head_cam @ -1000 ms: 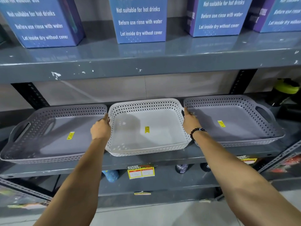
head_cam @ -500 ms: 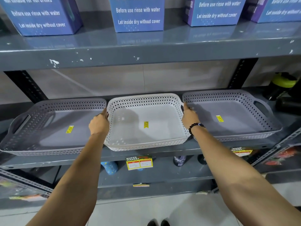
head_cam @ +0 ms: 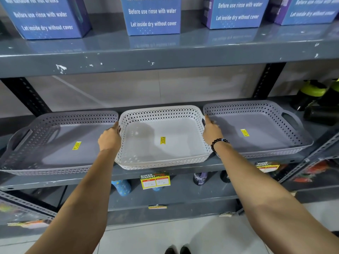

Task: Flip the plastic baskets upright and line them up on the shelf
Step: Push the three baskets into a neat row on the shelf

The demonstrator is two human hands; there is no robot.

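Three baskets stand upright in a row on the shelf (head_cam: 165, 169) across mid-frame. The white basket (head_cam: 163, 153) sits at centre between the left grey basket (head_cam: 55, 142) and right grey basket (head_cam: 260, 125). The left hand (head_cam: 109, 139) grips its left rim; the right hand (head_cam: 211, 132) grips its right rim.

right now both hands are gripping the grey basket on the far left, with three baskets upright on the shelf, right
Not quite. The head view shows the left hand and right hand gripping the white middle basket, not the grey left basket. Three baskets do sit upright on the shelf.
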